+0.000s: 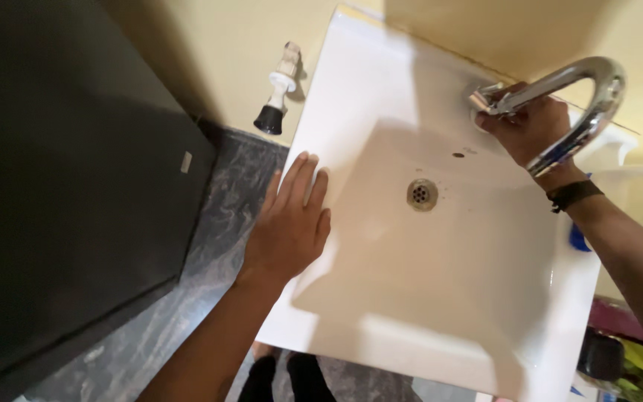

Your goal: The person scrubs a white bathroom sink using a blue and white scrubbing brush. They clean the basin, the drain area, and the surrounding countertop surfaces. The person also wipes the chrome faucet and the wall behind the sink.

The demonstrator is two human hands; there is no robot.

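Left hand (289, 223) flat on sink (440, 298) rim

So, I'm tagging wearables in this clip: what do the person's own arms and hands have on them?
Both forearms are bare, with no sleeves in view. The left hand wears nothing: no glove, ring or band shows. The right hand is also ungloved, but its wrist carries a dark, narrow wristband that wraps snugly around it. No watch face or other markings can be made out.

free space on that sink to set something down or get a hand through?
Free: basin floor around the drain, and the near rim. Crowded: left rim under the left hand; back right corner, where the right hand grips the tap handle beneath the spout.
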